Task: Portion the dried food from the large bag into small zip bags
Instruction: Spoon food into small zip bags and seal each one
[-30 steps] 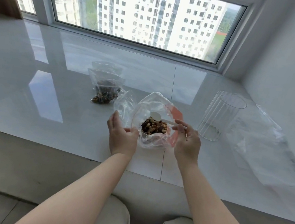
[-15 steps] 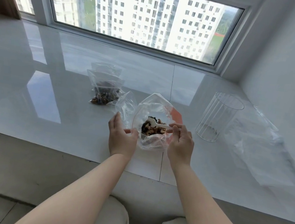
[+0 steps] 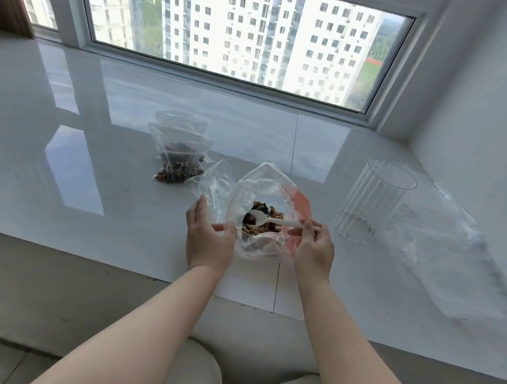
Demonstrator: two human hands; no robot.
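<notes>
scooping dried food at the window ledge

my right hand [image 3: 314, 249] pinches the thin handle of a white plastic spoon [image 3: 269, 221], fingers curled round its end. the spoon's bowl sits down in the mouth of the large bag [image 3: 266, 193], against the dried food [image 3: 265, 223], a lumpy mix of tan and dark pieces. the large bag is clear, crinkled film with an orange-red patch on its right side, its mouth held wide and roundish, and it stands on the desk [image 3: 81, 200] between my hands.

my left hand [image 3: 208, 239] curls round the left edge of that mouth, thumb on the inside, and a small zip bag [image 3: 214, 183] of soft clear plastic rises above my fingers, beside the large bag. whether my fingers pinch both films together i cannot tell.

farther back to the left lie filled small bags [image 3: 178, 161], flat clear pouches overlapping one another, the nearest showing dark and brown pieces. to the right stands a clear cylindrical container [image 3: 373, 202] with vertical ribs, upright and open at the top. just beside it on the right a large sheet of limp transparent plastic [image 3: 449, 252] lies rumpled against the white wall [image 3: 501, 112].

the desk is a glossy white stone slab with a straight seam, mirroring the window [image 3: 236, 23], which shows white tower blocks. my pale trousers [image 3: 193, 382] show at the bottom.
</notes>
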